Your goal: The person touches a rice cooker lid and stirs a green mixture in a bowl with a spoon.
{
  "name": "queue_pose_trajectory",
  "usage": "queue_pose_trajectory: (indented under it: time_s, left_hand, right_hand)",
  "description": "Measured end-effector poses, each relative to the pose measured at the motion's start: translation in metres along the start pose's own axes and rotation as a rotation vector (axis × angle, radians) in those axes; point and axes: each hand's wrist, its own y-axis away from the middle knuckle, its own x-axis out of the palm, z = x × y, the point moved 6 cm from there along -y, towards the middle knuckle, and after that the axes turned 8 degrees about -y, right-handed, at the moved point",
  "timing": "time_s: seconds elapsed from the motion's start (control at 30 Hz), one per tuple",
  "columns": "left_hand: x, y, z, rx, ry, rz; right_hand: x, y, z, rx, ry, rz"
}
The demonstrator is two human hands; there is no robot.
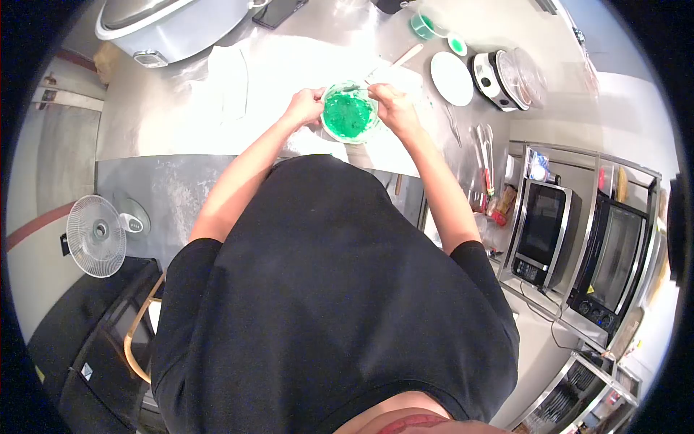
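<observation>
A clear bowl (pixel 350 139) of bright green mixture (pixel 348 114) stands on a white sheet in front of me. My left hand (pixel 306 107) is closed on the left side of the bowl. At the upper right rim, my right hand (pixel 395 108) is closed on a thin utensil (pixel 357 89) that reaches into the bowl; its kind is hard to make out. Just beyond the bowl lies a pale-handled tool (pixel 407 56), its far end lost in glare.
A white plate (pixel 452 79) lies right of the bowl, with green-stained containers (pixel 423 27) behind it. A large roaster (pixel 173 32) stands back left, a small slow cooker (pixel 499 79) at right. Tongs (pixel 484 155) lie near the shelf holding a microwave (pixel 542 224).
</observation>
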Motion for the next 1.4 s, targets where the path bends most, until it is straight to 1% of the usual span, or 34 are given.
queue_pose_trajectory:
  time_s: [0.03, 0.1, 0.13, 0.2, 0.23, 0.27, 0.3, 0.33, 0.4, 0.43, 0.5, 0.53, 0.57, 0.6, 0.67, 0.73, 0.77, 0.83, 0.87, 0.93, 0.97, 1.0, 1.07, 1.1, 1.17, 1.2, 1.3, 1.33, 1.4]
  left_hand:
    - [0.001, 0.000, 0.001, 0.006, 0.033, -0.009]
    - [-0.002, 0.001, 0.003, 0.009, 0.070, -0.025]
    - [-0.001, 0.003, 0.002, -0.001, 0.071, -0.015]
    - [-0.002, 0.004, 0.002, -0.013, 0.072, -0.003]
    - [-0.003, 0.003, 0.002, -0.027, 0.062, -0.007]
    - [-0.001, 0.003, 0.003, -0.039, 0.049, -0.008]
    - [0.002, 0.003, 0.004, -0.039, 0.043, 0.002]
    - [0.002, 0.003, 0.002, -0.012, 0.046, -0.010]
    - [-0.003, 0.008, -0.007, 0.020, 0.041, -0.024]
    - [-0.003, 0.012, -0.008, -0.003, 0.027, -0.003]
    - [-0.005, 0.009, -0.008, -0.025, 0.020, 0.007]
    - [-0.003, 0.008, -0.002, -0.027, 0.061, -0.040]
    - [0.000, 0.007, 0.003, -0.031, 0.098, -0.081]
    - [0.002, 0.007, 0.005, -0.032, 0.093, -0.072]
    - [0.003, 0.005, 0.001, 0.002, 0.107, -0.065]
    - [0.009, 0.001, 0.007, 0.027, 0.134, -0.075]
    - [0.009, 0.001, 0.007, 0.048, 0.171, -0.091]
    - [0.010, 0.000, 0.009, 0.031, 0.171, -0.086]
    - [0.011, -0.001, 0.010, 0.004, 0.186, -0.094]
    - [0.012, -0.003, 0.008, 0.000, 0.169, -0.033]
    - [0.014, -0.004, 0.009, -0.012, 0.161, 0.007]
    - [0.015, -0.004, 0.010, -0.018, 0.159, 0.007]
    - [0.012, -0.001, 0.008, 0.019, 0.164, -0.039]
    - [0.012, 0.001, 0.007, 0.013, 0.166, -0.044]
    - [0.010, 0.005, 0.005, -0.020, 0.179, -0.122]
    - [0.010, 0.006, 0.006, -0.031, 0.185, -0.125]
    - [0.007, 0.007, 0.003, 0.005, 0.115, -0.122]
    - [0.007, 0.008, 0.003, -0.005, 0.118, -0.090]
    - [0.011, 0.005, 0.004, -0.012, 0.131, -0.061]
  right_hand:
    - [0.000, 0.004, -0.002, -0.004, -0.003, -0.002]
    - [-0.002, 0.022, -0.021, 0.158, 0.022, -0.012]
    - [-0.005, 0.031, -0.023, 0.155, 0.021, -0.007]
    - [-0.010, 0.047, -0.032, 0.462, -0.102, 0.013]
    - [-0.010, 0.046, -0.032, 0.468, -0.101, 0.013]
    - [-0.013, 0.038, -0.023, 0.430, -0.095, -0.022]
    - [-0.014, 0.034, -0.018, 0.393, -0.089, -0.058]
    - [-0.010, 0.033, -0.021, 0.402, -0.089, -0.066]
    - [-0.008, 0.027, -0.022, 0.240, -0.004, -0.135]
    - [-0.008, 0.035, -0.023, 0.239, -0.004, -0.142]
    - [-0.010, 0.057, -0.024, 0.307, 0.064, -0.136]
    - [-0.009, 0.062, -0.019, 0.304, 0.062, -0.133]
    - [-0.011, 0.066, -0.012, 0.437, -0.006, -0.118]
    - [-0.011, 0.070, -0.005, 0.576, -0.074, -0.108]
    - [-0.019, 0.059, 0.012, 0.567, -0.107, -0.153]
    - [-0.027, 0.054, 0.015, 0.616, -0.215, -0.289]
    - [-0.027, 0.054, 0.013, 0.624, -0.214, -0.305]
    - [-0.035, 0.050, 0.010, 0.524, -0.186, -0.383]
    - [-0.034, 0.052, 0.002, 0.534, -0.177, -0.399]
    - [-0.023, 0.054, -0.007, 0.362, -0.077, -0.321]
    - [-0.019, 0.054, -0.006, 0.329, -0.060, -0.273]
    - [-0.018, 0.057, -0.005, 0.332, -0.065, -0.272]
    - [-0.007, 0.064, 0.004, 0.359, 0.128, -0.102]
    - [-0.005, 0.066, 0.009, 0.356, 0.123, -0.097]
    - [-0.001, 0.067, 0.016, 0.374, 0.122, -0.042]
    - [-0.001, 0.063, 0.016, 0.373, 0.115, -0.031]
    - [-0.008, 0.038, 0.010, 0.389, 0.139, -0.097]
    - [-0.006, 0.036, 0.006, 0.389, 0.136, -0.094]
    - [-0.007, 0.032, 0.001, 0.293, 0.360, -0.013]
